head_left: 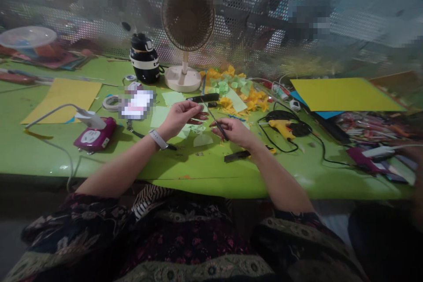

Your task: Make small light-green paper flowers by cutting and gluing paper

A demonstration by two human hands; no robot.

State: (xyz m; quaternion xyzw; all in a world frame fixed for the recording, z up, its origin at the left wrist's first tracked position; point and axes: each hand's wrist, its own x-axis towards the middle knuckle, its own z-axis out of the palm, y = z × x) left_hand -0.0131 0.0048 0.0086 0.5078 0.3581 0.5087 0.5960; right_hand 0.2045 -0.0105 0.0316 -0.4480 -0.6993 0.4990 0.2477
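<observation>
My right hand (234,131) is closed around a slim dark pointed tool (220,129), its thin tip slanting up and left toward my other hand; its exact kind is unclear. My left hand (187,116) has its thumb and fingertips drawn together near that tip. Whatever they pinch, if anything, is too small to make out. Beneath the hands lie a pale green rounded paper piece (202,139) and small scraps. A black-bladed cutter (237,155) rests just below my right wrist. Beyond the fingers are a black stapler-like object (206,98) and yellow paper flowers (257,98).
A fan (183,78) and a black jug (144,59) stand at the back. Left are a purple power socket (95,134), a tape roll (112,102) and a phone (138,104). Right are a yellow glue gun (280,128), its cord, and yellow sheets (346,94).
</observation>
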